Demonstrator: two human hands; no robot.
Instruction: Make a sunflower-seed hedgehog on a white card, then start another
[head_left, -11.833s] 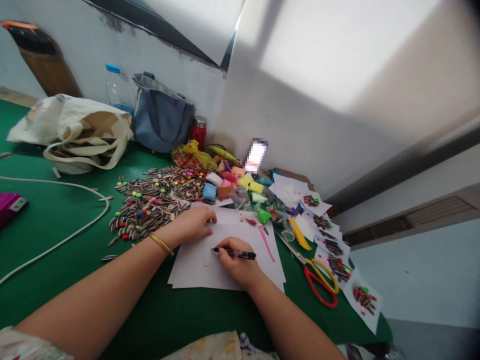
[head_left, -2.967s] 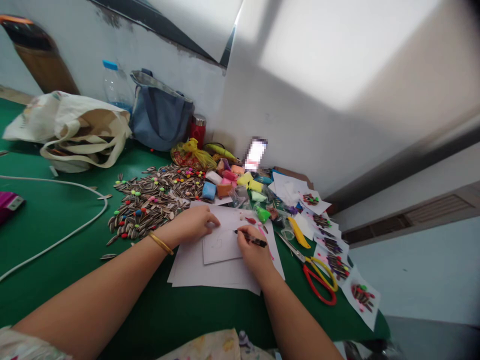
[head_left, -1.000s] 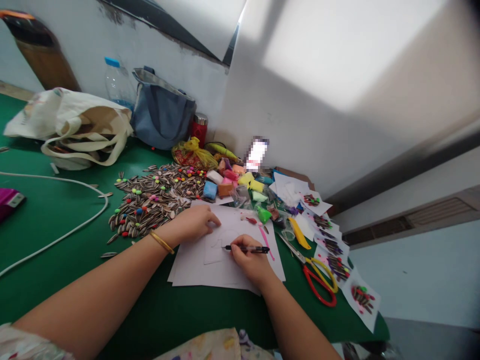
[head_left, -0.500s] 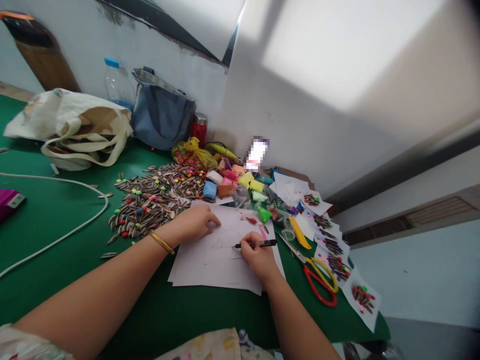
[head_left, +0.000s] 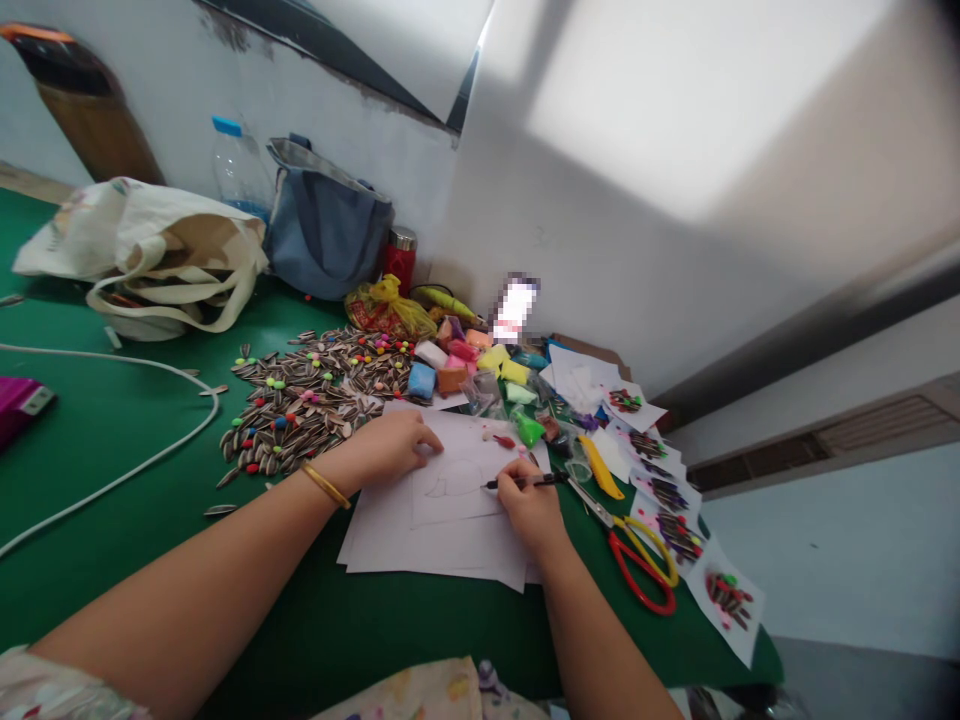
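White paper (head_left: 427, 545) lies in a small stack on the green table, with thin dark drawn lines on the top sheet. My right hand (head_left: 531, 505) grips a black pen (head_left: 536, 481), its tip at the right end of a drawn line. Flat on the sheet's upper left rests my left hand (head_left: 397, 445), fingers stretched out and holding nothing; a gold bangle (head_left: 325, 485) circles that wrist. Beside it spreads a pile of striped sunflower seeds (head_left: 300, 410) mixed with coloured ones. A few small coloured bits lie on the paper's upper right.
Scissors (head_left: 641, 555) with red and yellow handles and a yellow cutter (head_left: 600, 468) lie right of the paper. Seed-decorated cards (head_left: 724, 600) line the right edge. Clay packs (head_left: 452, 380), a phone (head_left: 514, 308), a blue bag (head_left: 326, 230) and a cream tote (head_left: 135, 230) stand behind.
My right hand has moved the pen a little to the right, and the drawn line now extends further that way. My left hand stays in place on the paper.
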